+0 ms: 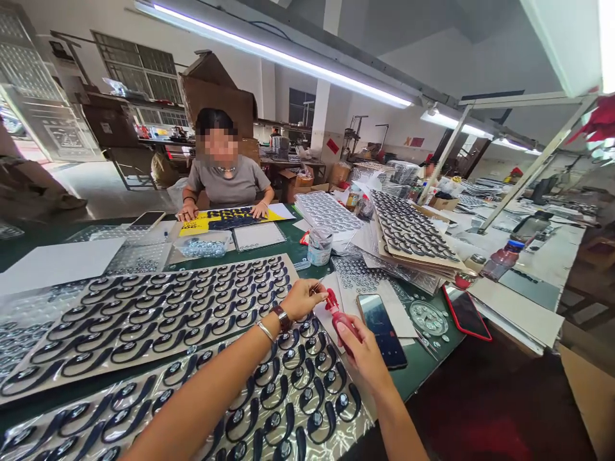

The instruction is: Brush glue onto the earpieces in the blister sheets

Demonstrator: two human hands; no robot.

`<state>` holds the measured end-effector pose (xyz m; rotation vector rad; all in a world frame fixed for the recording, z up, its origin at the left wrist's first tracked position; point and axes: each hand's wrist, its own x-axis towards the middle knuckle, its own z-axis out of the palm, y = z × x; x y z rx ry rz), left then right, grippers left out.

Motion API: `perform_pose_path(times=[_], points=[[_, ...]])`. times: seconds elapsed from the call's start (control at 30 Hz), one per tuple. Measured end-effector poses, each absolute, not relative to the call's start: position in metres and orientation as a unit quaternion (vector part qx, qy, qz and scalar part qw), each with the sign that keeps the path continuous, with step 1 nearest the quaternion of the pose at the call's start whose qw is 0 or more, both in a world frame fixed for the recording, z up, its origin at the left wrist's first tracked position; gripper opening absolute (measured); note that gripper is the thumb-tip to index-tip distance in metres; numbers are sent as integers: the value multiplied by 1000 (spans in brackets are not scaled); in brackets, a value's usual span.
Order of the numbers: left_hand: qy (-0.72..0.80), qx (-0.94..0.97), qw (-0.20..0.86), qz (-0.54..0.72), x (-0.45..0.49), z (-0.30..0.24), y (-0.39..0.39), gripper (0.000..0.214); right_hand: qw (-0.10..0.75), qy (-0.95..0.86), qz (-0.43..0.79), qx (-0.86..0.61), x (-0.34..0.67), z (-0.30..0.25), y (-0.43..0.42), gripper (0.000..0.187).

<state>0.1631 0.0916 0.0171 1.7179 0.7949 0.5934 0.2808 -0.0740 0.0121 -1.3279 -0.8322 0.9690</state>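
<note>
My left hand (302, 299) is closed in a pinch on a thin metal tool, perhaps tweezers (318, 285), at the right end of a sheet of black ear-hook parts (144, 314). My right hand (362, 349) is wrapped round a small red bottle (342, 320) with a red cap, held over a nearer sheet of the same parts (288, 403). A wristwatch and a bracelet are on my left wrist. A dark phone (382, 330) lies just right of the bottle.
A person in a grey shirt (225, 182) sits across the green table with both hands on a yellow and black sheet (225, 219). A jar (319, 246), stacked part trays (408, 234), a red phone (466, 312) and a bottle (502, 259) lie to the right.
</note>
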Motion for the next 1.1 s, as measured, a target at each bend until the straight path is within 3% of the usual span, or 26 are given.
perform_pose_path(times=[0.6, 1.1], points=[[375, 676, 544, 326, 174, 3, 98, 22, 595, -281, 493, -569, 265, 1, -87, 40], [346, 613, 646, 295, 171, 5, 76, 24, 631, -292, 481, -535, 274, -1, -68, 39]])
